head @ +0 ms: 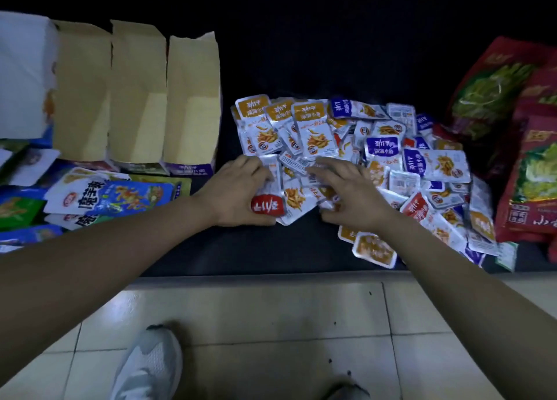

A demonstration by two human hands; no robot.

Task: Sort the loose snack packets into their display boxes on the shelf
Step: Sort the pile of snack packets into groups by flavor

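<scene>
You are gripping a red-topped packet [268, 205] in your left hand [241, 188] at the near edge of the snack packet pile [416, 164] on the shelf [271, 245]. Your right hand [346, 194] is resting on the pile, fingers [328, 165] spread wide.

Dim, fisheye-bent view, corners black, edges perhaps blurred, foil glinting.

Snack pkts [376, 146] heaped loose, just right of open cardboard display boxes [162, 98].

One head-worn wide-angle view looks steeply down, close over the dark shelf [256, 249] and tiled floor [271, 315].
</scene>
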